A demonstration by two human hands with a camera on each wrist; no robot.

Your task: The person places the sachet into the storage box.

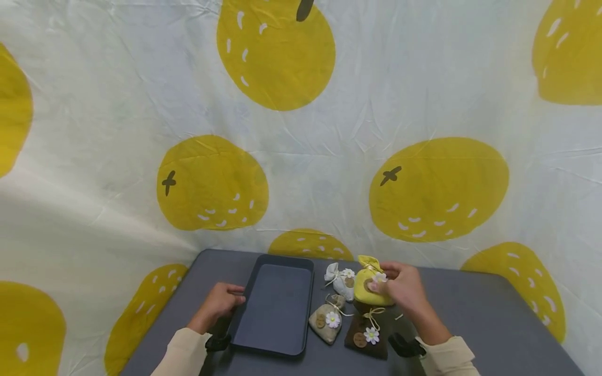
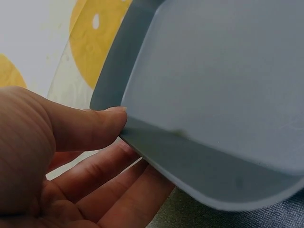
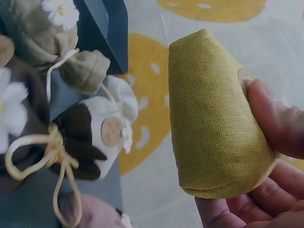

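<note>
Yellow pouch (image 1: pixel 373 297): in your right hand (image 1: pixel 406 287), seemingly raised off the table (image 1: pixel 470 308), right of the white pouch (image 1: pixel 339 287) and just past the brown pouch (image 1: pixel 364 334). Right hand: part closed, thumb on the front by the wooden disc (image 3: pixel 245 78), fingers behind and below; the grip is on one side of the body. Left hand (image 1: pixel 218 302): thumb inside the wall of the tray (image 1: pixel 277 308), fingers under the rim outside; you pinch its left edge. Nothing lies in the tray. The tan pouch (image 1: pixel 327 331) sits between it and the brown one, near both.

Risks, as judged:
- One-sided grip. The pouch looks soft and filled; if the filling shifts, the free side may sag and the pouch roll out of your fingers.
- Thumb close to the flower (image 1: pixel 379 278). Rubbing or pressing there could bend or loosen it.
- Crowding. Carry it low toward the tray and you may knock the white or tan pouch; the brown pouch's looped cord (image 3: pixel 28 154) could snag a finger.
- Left pinch. If you lift or pull while looking right, the tray may tip or slide into the tan pouch.

A mauve pouch (image 3: pixel 90 209) shows only partly, in the right wrist view; its contacts cannot be told.
</note>
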